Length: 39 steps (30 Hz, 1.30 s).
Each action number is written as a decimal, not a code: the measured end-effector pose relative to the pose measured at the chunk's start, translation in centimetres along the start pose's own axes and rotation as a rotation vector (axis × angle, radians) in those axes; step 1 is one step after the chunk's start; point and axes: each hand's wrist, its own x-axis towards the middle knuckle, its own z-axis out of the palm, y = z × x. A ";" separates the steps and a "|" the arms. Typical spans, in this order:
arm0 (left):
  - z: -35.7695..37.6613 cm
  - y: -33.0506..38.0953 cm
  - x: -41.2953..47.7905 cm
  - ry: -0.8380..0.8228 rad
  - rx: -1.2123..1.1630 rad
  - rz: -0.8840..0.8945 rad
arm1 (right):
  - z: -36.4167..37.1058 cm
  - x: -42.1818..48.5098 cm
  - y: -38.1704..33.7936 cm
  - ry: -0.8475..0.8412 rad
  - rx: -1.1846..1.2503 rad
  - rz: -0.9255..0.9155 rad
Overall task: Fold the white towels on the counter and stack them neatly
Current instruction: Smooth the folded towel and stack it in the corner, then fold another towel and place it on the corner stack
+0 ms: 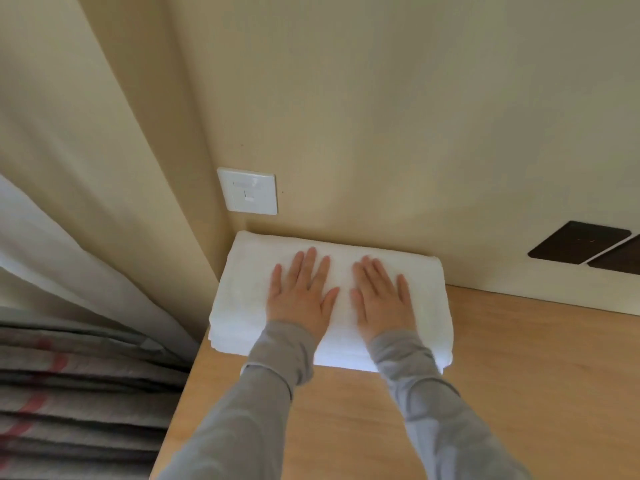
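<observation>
The beige wall (381,116) fills most of the view, and the wooden worktop (519,375) is set against it. Past the worktop's left edge, a pale curtain (86,202) is hung, with a grey fabric striped in red (69,393) seen below it.

The stack of folded white towels (344,317) is placed in the worktop's back left corner, its far side touching the wall and its left side close to the worktop's left edge. Several folded layers are shown along its near left edge. At least 2 towels are suggested by them, though the exact count cannot be told. The edges are lined up fairly squarely.

The left hand (299,292) and the right hand (382,299) are laid side by side on the top of the stack. Nothing is gripped: the palms are turned down, the fingers are straight and slightly spread, and the towels are only pressed flat. Grey sleeves are worn down to the wrists.

2 dark panels (581,245) are fixed to the wall at the right, and a white socket plate (247,190) is mounted just above the stack.

The task is judged to be at or near its end: folding and stacking look done, and only a last smoothing is in hand. Whether more towels wait outside the view cannot be told.
</observation>
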 end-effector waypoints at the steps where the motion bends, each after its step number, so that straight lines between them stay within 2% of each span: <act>1: 0.0 -1.5 0.4 0.003 0.010 -0.010 | 0.1 0.5 1.5 -0.049 -0.001 0.041; 6: 0.2 -6.3 0.4 0.004 0.000 0.006 | 0.5 0.2 4.9 -0.101 -0.070 0.060; 9: 0.5 -6.1 0.5 0.020 -0.032 0.009 | 1.1 -0.3 4.5 -0.067 -0.043 0.090; 17: 0.6 -6.1 1.1 0.029 -0.051 0.007 | 0.7 0.9 5.0 -0.142 0.023 0.068; 24: -0.4 -5.7 1.2 -0.027 -0.004 -0.013 | -0.7 1.1 4.6 -0.176 0.030 0.060; 31: -2.8 -3.3 0.4 -0.053 0.054 -0.049 | -2.4 -2.0 4.9 -0.140 0.057 0.022; 39: -8.2 3.8 -1.1 0.038 0.088 0.028 | -8.8 -4.2 8.2 0.013 0.044 0.084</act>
